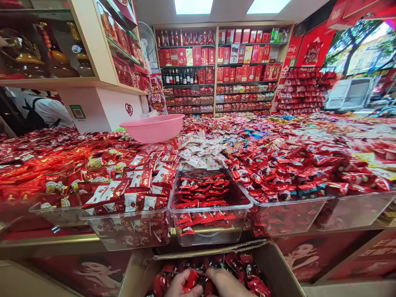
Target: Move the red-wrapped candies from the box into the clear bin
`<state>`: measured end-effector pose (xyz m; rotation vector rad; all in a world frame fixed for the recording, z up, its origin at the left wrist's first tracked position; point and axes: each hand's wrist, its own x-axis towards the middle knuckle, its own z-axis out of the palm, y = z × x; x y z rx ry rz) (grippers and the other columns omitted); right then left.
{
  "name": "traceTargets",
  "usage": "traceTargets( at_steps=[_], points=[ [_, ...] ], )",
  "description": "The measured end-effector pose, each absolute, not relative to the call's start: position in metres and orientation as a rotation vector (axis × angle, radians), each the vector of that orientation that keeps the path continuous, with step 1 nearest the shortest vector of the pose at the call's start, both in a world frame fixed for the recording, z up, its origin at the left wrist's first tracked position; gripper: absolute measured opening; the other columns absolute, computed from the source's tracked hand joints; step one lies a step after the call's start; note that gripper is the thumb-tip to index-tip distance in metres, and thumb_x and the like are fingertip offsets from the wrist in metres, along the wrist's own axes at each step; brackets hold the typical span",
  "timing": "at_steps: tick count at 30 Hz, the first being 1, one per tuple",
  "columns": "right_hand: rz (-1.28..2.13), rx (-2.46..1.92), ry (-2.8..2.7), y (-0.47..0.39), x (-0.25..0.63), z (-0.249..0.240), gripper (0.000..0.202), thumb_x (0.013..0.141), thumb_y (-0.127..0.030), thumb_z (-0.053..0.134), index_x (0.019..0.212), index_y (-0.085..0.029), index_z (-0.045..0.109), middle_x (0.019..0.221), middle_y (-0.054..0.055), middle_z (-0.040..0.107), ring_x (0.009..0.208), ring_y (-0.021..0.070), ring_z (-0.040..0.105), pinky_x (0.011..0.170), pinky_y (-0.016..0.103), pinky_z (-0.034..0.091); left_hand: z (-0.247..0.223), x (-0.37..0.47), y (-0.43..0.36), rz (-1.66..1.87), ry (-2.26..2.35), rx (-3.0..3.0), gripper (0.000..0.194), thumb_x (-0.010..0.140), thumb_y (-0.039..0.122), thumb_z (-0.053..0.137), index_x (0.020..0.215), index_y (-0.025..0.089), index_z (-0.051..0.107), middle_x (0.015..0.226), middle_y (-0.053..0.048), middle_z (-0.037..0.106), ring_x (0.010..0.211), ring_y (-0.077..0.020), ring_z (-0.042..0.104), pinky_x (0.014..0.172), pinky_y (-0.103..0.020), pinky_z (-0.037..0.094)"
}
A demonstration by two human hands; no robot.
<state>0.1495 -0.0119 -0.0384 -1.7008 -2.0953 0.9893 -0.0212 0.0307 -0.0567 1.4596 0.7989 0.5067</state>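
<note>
Head view: in one box (286,270), left hand (179,284) curls round one red packet (191,280); right hand (228,283), hold unclear.

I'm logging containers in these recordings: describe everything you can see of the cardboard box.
The cardboard box looks brown and open on top, showing at the picture's bottom edge, below a clear bin. Its far rim looks ragged; both side walls show, while its near side and base are out of view. Small red and dark wrapped packets lie inside, and the left hand and right hand reach in among them. Neither hand grips its walls.
</note>
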Motion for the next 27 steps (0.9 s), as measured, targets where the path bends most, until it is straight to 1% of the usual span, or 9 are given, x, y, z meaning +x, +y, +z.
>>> traceTargets(
  at_steps=[2,5,8,11,14,18,22,27],
  points=[
    [0.952,-1.710,-2.096,-0.012,0.149,-0.036,0.031,0.059,-0.031,0.059,0.087,-0.018,0.053,0.081,0.005,0.062,0.069,0.0162,0.056,0.052,0.019,0.034,-0.061,-0.022,0.033,0.578,0.827,1.446,0.036,0.062,0.038,0.060,0.090,0.015,0.057,0.080,-0.003,0.062,0.077,-0.0176,0.053,0.072,-0.027,0.040],
    [0.871,-1.668,-2.113,-0.011,0.148,-0.036,0.028,0.068,-0.038,0.049,0.087,-0.018,0.051,0.078,0.005,0.063,0.066,0.0149,0.056,0.050,0.019,0.032,-0.069,-0.025,0.036,0.632,0.855,1.371,0.035,0.062,0.036,0.062,0.088,0.015,0.056,0.078,-0.002,0.061,0.072,-0.0158,0.053,0.068,-0.026,0.041],
    [0.806,-1.652,-2.165,-0.011,0.147,-0.038,0.024,0.076,-0.036,0.039,0.077,-0.018,0.055,0.074,0.005,0.063,0.064,0.0134,0.056,0.050,0.019,0.031,-0.077,-0.026,0.036,0.631,0.853,1.314,0.033,0.057,0.036,0.066,0.079,0.014,0.056,0.070,0.000,0.059,0.066,-0.0141,0.052,0.064,-0.025,0.041],
    [0.772,-1.675,-2.184,-0.011,0.147,-0.037,0.025,0.076,-0.032,0.039,0.068,-0.017,0.057,0.070,0.004,0.063,0.063,0.0128,0.055,0.051,0.019,0.030,-0.079,-0.025,0.035,0.609,0.849,1.286,0.036,0.055,0.038,0.067,0.080,0.015,0.056,0.072,0.000,0.059,0.070,-0.0149,0.052,0.067,-0.026,0.041],
    [0.756,-1.670,-2.094,-0.012,0.147,-0.033,0.024,0.076,-0.033,0.041,0.070,-0.017,0.058,0.070,0.003,0.062,0.063,0.0121,0.054,0.052,0.019,0.031,-0.074,-0.024,0.034,0.616,0.862,1.276,0.040,0.053,0.039,0.067,0.083,0.015,0.056,0.075,-0.001,0.061,0.071,-0.0157,0.052,0.068,-0.026,0.041],
    [0.817,-1.598,-1.982,-0.012,0.147,-0.030,0.024,0.074,-0.036,0.044,0.072,-0.018,0.059,0.069,0.000,0.061,0.062,0.0101,0.051,0.052,0.017,0.031,-0.066,-0.024,0.036,0.636,0.829,1.298,0.033,0.052,0.035,0.069,0.077,0.015,0.056,0.069,0.000,0.061,0.066,-0.0147,0.052,0.064,-0.026,0.040],
    [0.806,-1.596,-2.009,-0.012,0.147,-0.034,0.023,0.074,-0.034,0.045,0.070,-0.017,0.060,0.064,0.000,0.060,0.057,0.0086,0.049,0.049,0.017,0.028,-0.064,-0.024,0.037,0.604,0.819,1.352,0.028,0.054,0.030,0.069,0.073,0.015,0.056,0.064,0.002,0.058,0.061,-0.0116,0.049,0.061,-0.023,0.038],
    [0.774,-1.538,-2.070,-0.012,0.148,-0.035,0.025,0.075,-0.030,0.043,0.063,-0.015,0.058,0.059,-0.001,0.057,0.053,0.0070,0.045,0.046,0.016,0.026,-0.059,-0.020,0.033,0.609,0.811,1.289,0.033,0.050,0.036,0.070,0.071,0.014,0.056,0.060,0.004,0.056,0.057,-0.0105,0.047,0.057,-0.022,0.037]
  ],
)
